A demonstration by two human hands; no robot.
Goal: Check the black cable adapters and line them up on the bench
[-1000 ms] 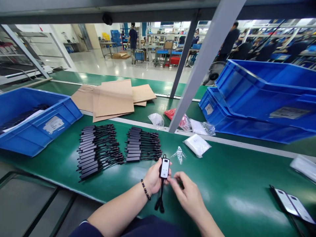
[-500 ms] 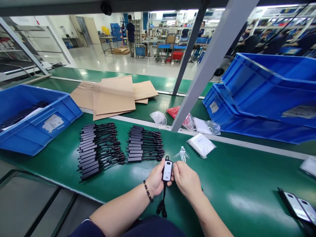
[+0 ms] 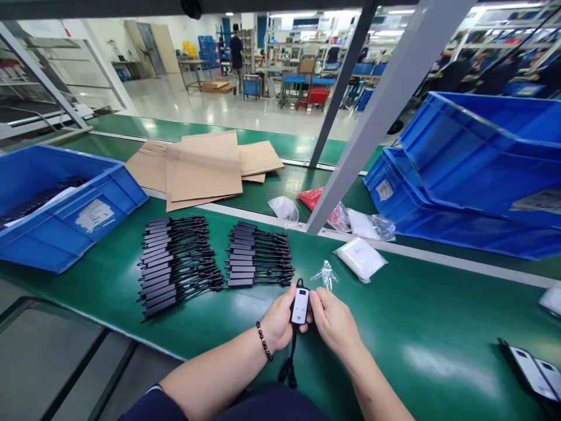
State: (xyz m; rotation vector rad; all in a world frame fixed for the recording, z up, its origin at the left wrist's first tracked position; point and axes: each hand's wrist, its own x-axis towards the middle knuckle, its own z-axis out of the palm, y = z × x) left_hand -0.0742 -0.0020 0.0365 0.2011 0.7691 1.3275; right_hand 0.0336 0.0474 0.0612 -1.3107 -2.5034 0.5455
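Note:
Both hands hold one small black device with a white label on its face and a black cable hanging below it. My left hand grips its left side, fingers curled around it. My right hand pinches its right edge with thumb and fingertips. They hover just above the green belt. Two rows of the same black devices with cables lie on the belt just beyond my left hand. A crumpled clear wrapper lies close to my right hand.
A blue bin holding black parts stands at the left. Stacked blue bins sit at the right. Flat cardboard sheets, small plastic bags and a grey slanted post lie beyond. Label sheets rest at the right edge. People work in the background.
My right hand moved left from beside the device and closed on its right edge. The device stays in my left hand, shifted slightly right.

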